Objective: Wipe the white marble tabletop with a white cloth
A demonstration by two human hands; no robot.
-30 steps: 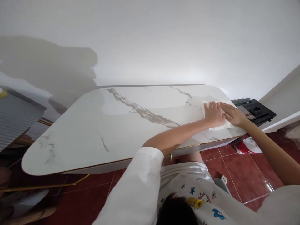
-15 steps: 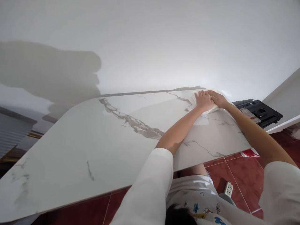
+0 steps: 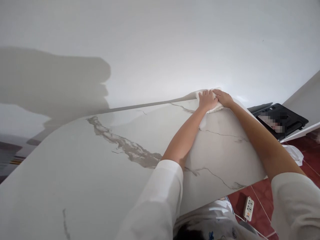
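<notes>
Both arms reach out over a white marble-patterned tabletop (image 3: 95, 180) to its far edge by the wall. Under my left hand (image 3: 208, 100) is a crumpled white cloth (image 3: 215, 108), pressed against the tabletop with the fingers bent over it. My right hand (image 3: 224, 98) bears on the cloth's right side, its fingertips close against my left hand. Parts of the cloth stick out beyond the fingers and below the palms.
A white wall (image 3: 160, 50) rises behind the table's far edge. To the right lies a black case (image 3: 287, 118). A white power strip (image 3: 248, 209) rests on the red tiled floor (image 3: 261, 196), and a white bag-like item (image 3: 293, 154) lies farther right.
Both hands and the cloth have slid a little left and toward the far edge. The camera view has shifted, so the table looks closer.
</notes>
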